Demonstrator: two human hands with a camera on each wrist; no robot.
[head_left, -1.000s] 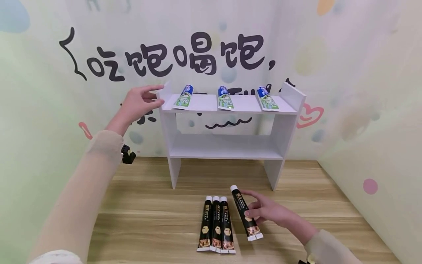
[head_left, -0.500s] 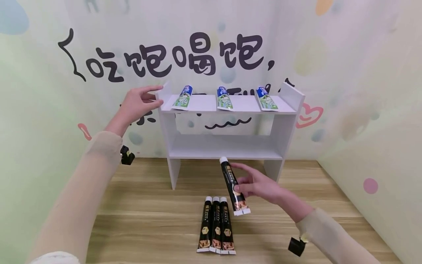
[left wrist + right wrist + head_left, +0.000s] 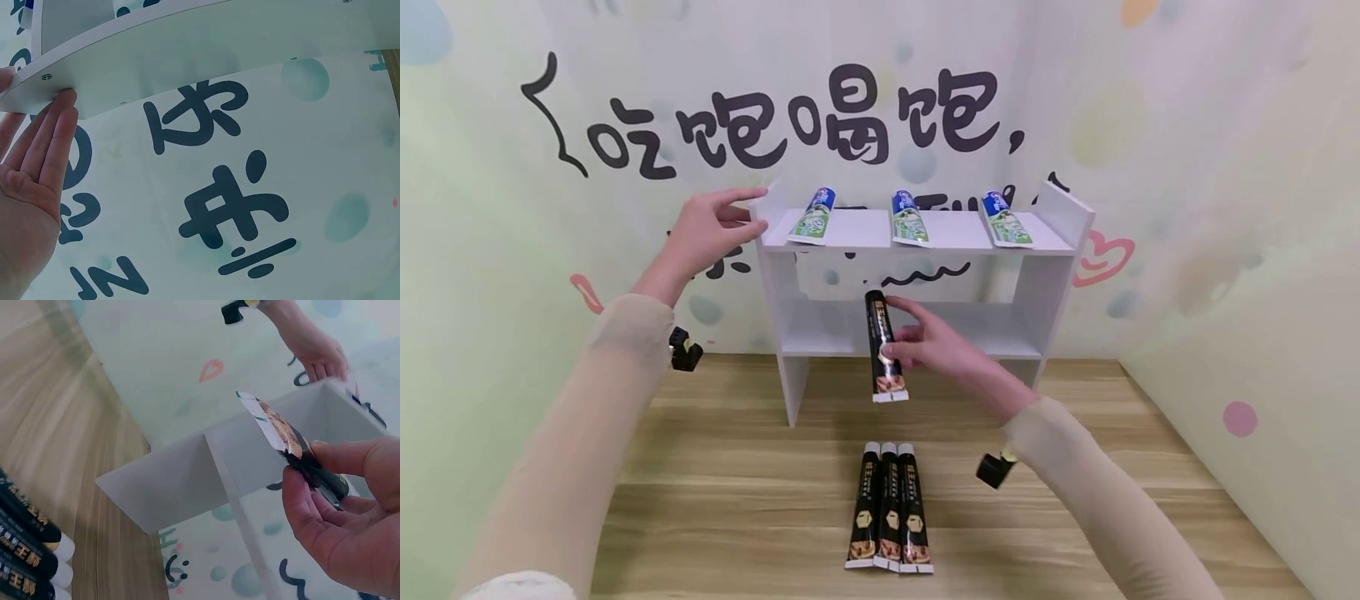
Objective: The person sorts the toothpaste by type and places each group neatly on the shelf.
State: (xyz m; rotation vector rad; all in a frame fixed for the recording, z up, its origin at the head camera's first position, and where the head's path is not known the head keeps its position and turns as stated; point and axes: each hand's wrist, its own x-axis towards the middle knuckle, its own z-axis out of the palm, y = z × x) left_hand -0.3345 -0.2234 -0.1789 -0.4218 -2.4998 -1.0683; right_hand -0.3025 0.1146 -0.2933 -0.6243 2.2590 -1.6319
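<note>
My right hand (image 3: 936, 342) holds a black tube (image 3: 883, 337) with gold lettering, pinched between thumb and fingers. The tube is raised before the white shelf (image 3: 917, 248), overlapping its lower level in the head view; its white crimped end points down toward me. At the upper left my left hand (image 3: 711, 232) grips the shelf's side panel (image 3: 156, 65), several fingers lying along its outer face and the thumb at its front edge. On the top board lie three blue-and-green tubes: a left tube (image 3: 815, 215), a middle tube (image 3: 909, 218) and a right tube (image 3: 1005, 219).
Three more black tubes (image 3: 888, 508) lie side by side on the wooden tabletop (image 3: 737, 500), white caps toward the shelf. A wall (image 3: 647, 50) with printed black characters rises behind the shelf, and another wall (image 3: 1240, 250) closes off the right side.
My right hand has lifted the black tube off the tabletop and carried it up and leftward to the front of the shelf. My left hand keeps its place at the side panel.
</note>
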